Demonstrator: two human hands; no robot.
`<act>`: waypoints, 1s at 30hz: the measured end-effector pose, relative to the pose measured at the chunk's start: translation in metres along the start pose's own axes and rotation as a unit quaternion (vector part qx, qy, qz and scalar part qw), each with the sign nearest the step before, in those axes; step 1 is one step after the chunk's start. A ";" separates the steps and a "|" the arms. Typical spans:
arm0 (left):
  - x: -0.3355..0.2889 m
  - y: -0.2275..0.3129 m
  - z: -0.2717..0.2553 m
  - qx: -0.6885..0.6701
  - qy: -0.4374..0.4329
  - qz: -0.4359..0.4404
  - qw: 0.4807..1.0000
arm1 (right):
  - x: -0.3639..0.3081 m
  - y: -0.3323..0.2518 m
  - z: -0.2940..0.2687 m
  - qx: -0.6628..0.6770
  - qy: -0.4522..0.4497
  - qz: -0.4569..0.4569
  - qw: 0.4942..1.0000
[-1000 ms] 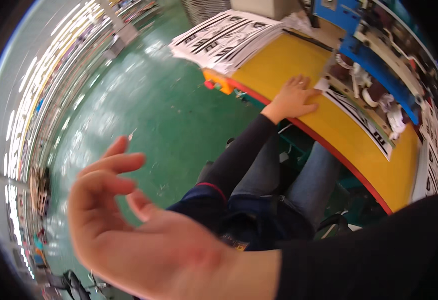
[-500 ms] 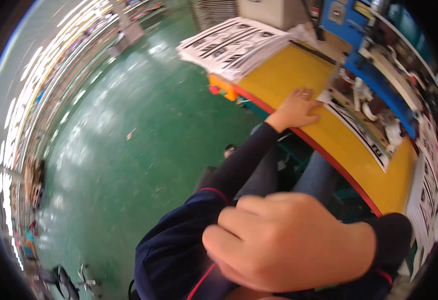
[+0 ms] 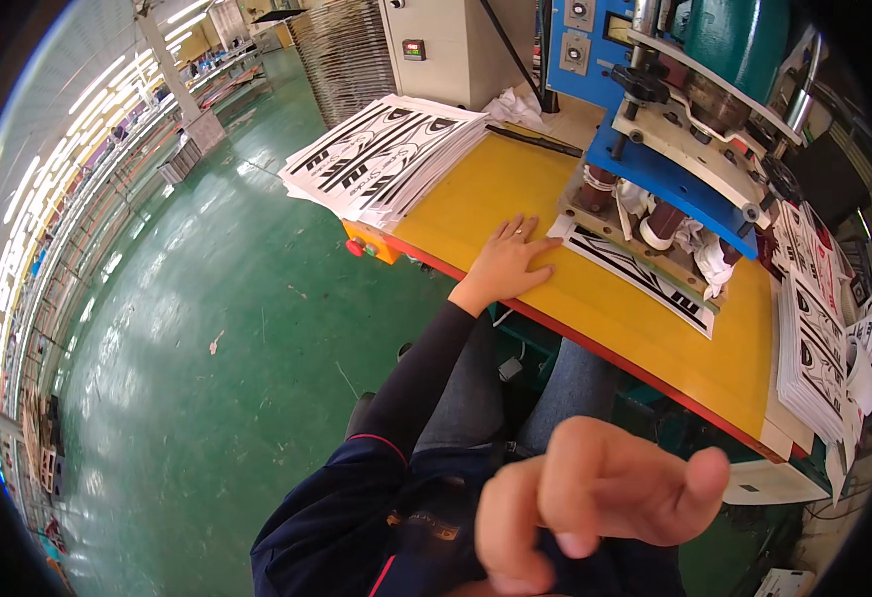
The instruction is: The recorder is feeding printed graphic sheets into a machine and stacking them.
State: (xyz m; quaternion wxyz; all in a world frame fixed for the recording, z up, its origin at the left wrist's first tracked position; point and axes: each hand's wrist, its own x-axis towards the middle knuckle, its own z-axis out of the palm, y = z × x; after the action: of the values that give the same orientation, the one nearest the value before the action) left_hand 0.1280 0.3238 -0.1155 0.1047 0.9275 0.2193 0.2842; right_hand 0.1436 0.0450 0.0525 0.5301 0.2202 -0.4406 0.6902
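My left hand lies flat on the yellow tabletop near its red front edge, fingers spread, with nothing in it. Just right of its fingertips is a white sheet with black print, partly hidden under the metal plate of a press. Close to the camera, above my lap, my right hand is raised. Its fingers are loosely curled and its thumb stands apart, with nothing visible between them.
A stack of printed sheets covers the table's left end. Another stack stands at the right end. An orange box with a red button hangs below the left edge. Behind stand a grey cabinet and a blue control panel.
My right hand has turned over and loosened from a closed shape, its thumb now apart. My left hand stays flat on the table. The view has shifted, showing more of the press.
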 end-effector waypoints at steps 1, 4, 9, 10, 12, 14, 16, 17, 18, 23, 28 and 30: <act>-0.004 -0.003 -0.002 0.008 0.000 -0.007 1.000 | 0.000 0.005 0.014 -0.056 0.096 0.009 0.994; -0.008 -0.005 -0.007 0.014 0.002 -0.016 1.000 | -0.017 -0.024 0.013 0.072 0.115 0.147 0.980; -0.001 -0.002 -0.003 0.008 0.000 -0.015 1.000 | -0.030 -0.048 0.011 -0.004 0.064 0.103 0.993; 0.000 -0.002 -0.001 0.007 0.003 -0.008 1.000 | -0.029 -0.050 0.010 -0.016 0.058 0.104 0.993; -0.002 -0.006 -0.002 0.009 0.009 -0.007 1.000 | -0.027 -0.054 0.006 -0.036 0.048 0.107 0.992; -0.008 -0.010 -0.005 0.013 0.001 -0.015 1.000 | -0.027 -0.056 0.001 -0.050 0.038 0.111 0.992; -0.005 -0.005 -0.005 0.012 -0.005 -0.012 1.000 | -0.029 -0.054 0.001 -0.068 0.040 0.105 0.991; -0.004 -0.003 -0.005 0.014 -0.011 -0.013 1.000 | -0.031 -0.045 0.001 -0.051 0.036 0.132 0.989; -0.005 -0.003 -0.005 0.016 -0.010 -0.014 1.000 | -0.034 -0.038 0.000 -0.031 0.027 0.161 0.986; -0.009 -0.002 0.000 0.010 0.018 0.001 1.000 | -0.055 -0.042 -0.001 0.062 0.056 0.119 0.989; -0.005 -0.008 0.001 0.014 0.013 0.026 0.999 | -0.071 -0.083 -0.005 0.074 0.167 0.118 0.976; -0.005 -0.012 -0.002 0.018 0.015 0.013 1.000 | -0.107 -0.093 -0.036 -0.246 0.155 -0.067 0.954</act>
State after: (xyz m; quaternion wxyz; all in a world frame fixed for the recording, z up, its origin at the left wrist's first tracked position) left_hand 0.1191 0.3327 -0.1200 0.0811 0.9276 0.2140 0.2952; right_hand 0.2716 0.0223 -0.0135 0.6748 0.0027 -0.4935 0.5487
